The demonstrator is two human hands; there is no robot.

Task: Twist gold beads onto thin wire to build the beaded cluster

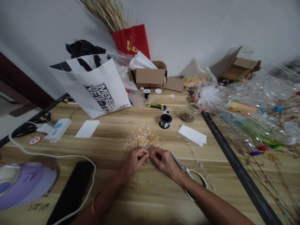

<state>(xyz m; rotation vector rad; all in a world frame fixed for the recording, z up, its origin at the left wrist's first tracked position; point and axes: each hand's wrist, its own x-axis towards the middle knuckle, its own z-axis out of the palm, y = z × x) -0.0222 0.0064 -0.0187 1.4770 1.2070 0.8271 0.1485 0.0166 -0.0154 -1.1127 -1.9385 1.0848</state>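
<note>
My left hand (138, 160) and my right hand (163, 160) meet at the near edge of a pile of small gold and silver beads (142, 137). Both hands are pinched closed, fingertips almost touching. Whatever lies between the fingers is too small to make out. A few loose bead pieces (156, 186) lie on the wooden table (122, 203) just below my hands. Grey-handled scissors (198, 176) lie partly under my right forearm. To their right stretches a beaded chain (197, 159). Behind the pile stands a black spool of silvery wire (165, 121).
Beyond the pile are a yellow-black utility knife (156, 106), a jar of beads (188, 117), and a cardboard box (150, 77). A white bag (93, 87) stands at back left. A white cable (67, 155) loops past a black case (72, 190). Plastic bottles (257, 112) crowd the right.
</note>
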